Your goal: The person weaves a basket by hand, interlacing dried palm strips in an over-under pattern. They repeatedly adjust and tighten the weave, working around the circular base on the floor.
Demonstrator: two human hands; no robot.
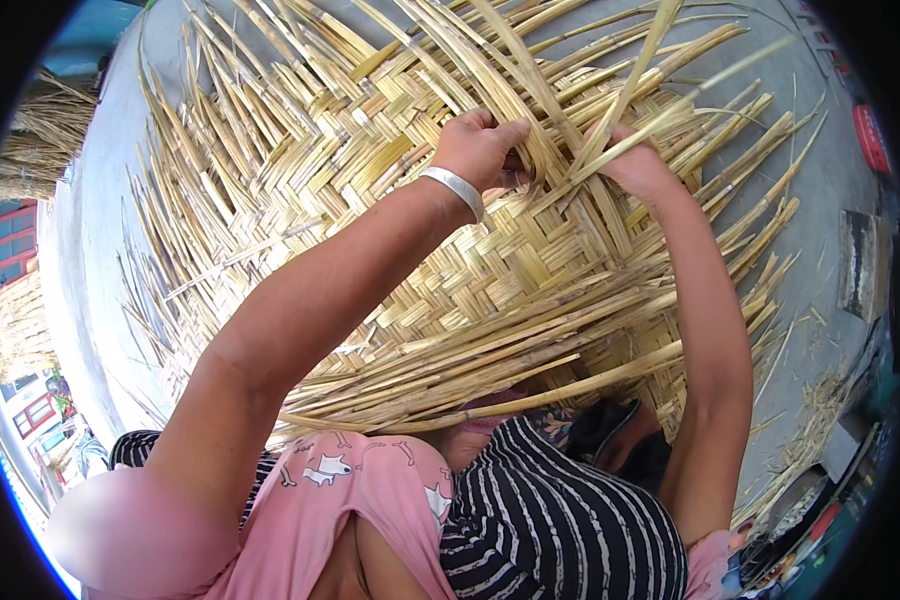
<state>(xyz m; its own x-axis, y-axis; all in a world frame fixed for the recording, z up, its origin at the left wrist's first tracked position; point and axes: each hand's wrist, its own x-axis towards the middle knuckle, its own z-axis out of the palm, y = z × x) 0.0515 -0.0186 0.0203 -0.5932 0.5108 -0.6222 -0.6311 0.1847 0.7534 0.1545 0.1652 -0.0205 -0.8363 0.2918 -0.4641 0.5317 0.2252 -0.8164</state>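
Note:
A large mat of woven flattened reeds [470,265] spreads before me, its pale strips crossing in a slanted weave. Loose reed ends fan out all round its edge. My left hand [480,152], with a silver bangle [454,190] at the wrist, is closed round a bundle of upright reed strips [505,95] near the mat's middle. Just right of it, my right hand [625,162] grips a reed strip [660,125] slanting up to the right. That hand's fingertips are partly hidden behind the strips.
Long loose reeds [490,345] lie across the mat's near side, close to my lap. Grey concrete floor [100,270] surrounds the mat. Reed bundles [45,135] are piled at the far left. A red object [871,138] and a framed slab [860,265] sit at the right.

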